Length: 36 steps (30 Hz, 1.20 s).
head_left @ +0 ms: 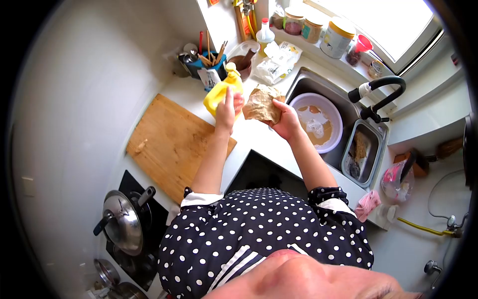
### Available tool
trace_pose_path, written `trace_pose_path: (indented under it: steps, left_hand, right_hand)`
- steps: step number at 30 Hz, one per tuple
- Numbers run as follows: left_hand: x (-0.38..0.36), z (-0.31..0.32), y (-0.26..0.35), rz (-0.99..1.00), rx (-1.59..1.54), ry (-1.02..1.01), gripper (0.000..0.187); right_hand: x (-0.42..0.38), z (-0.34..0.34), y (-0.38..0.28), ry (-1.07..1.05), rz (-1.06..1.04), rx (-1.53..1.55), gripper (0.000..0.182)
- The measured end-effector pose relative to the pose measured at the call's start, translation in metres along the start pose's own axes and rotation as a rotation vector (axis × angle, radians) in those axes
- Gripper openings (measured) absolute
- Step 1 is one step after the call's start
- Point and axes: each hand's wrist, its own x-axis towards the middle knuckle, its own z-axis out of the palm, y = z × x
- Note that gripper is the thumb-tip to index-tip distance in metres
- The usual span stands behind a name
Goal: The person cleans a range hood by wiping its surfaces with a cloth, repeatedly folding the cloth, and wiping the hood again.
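My left hand is wrapped round a yellow bottle, which is tilted with its cap toward the back. In my right hand is a crumpled tan cloth, held by its right side. The cloth hangs above the white counter, just right of the bottle and not clearly touching it. To the right of the cloth, a light purple basin with cloudy brownish water stands in the sink.
A wooden cutting board lies at the left. Behind the hands stand a utensil holder, a white package and jars on the sill. A black faucet rises behind the sink. A lidded pan is at lower left.
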Motion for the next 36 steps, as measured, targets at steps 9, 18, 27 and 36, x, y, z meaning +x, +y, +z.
trace_pose_path:
  steps: [9,18,27,36]
  left_hand:
    - [-0.096,-0.008,-0.099,0.185,0.134,0.192,0.015]
    - [-0.225,-0.002,-0.138,0.154,0.127,0.512,0.028]
    - [-0.32,-0.079,-0.144,0.159,0.199,0.79,0.03]
    - [-0.342,-0.076,-0.161,0.186,0.093,0.561,0.028]
  right_hand:
    - [-0.06,-0.036,0.056,0.15,-0.138,-1.061,0.027]
    - [-0.137,-0.042,0.141,-0.046,0.248,-0.825,0.028]
    - [-0.206,-0.025,0.241,-0.211,0.286,-0.9,0.029]
    - [-0.235,-0.014,0.266,0.048,0.368,-0.57,0.038]
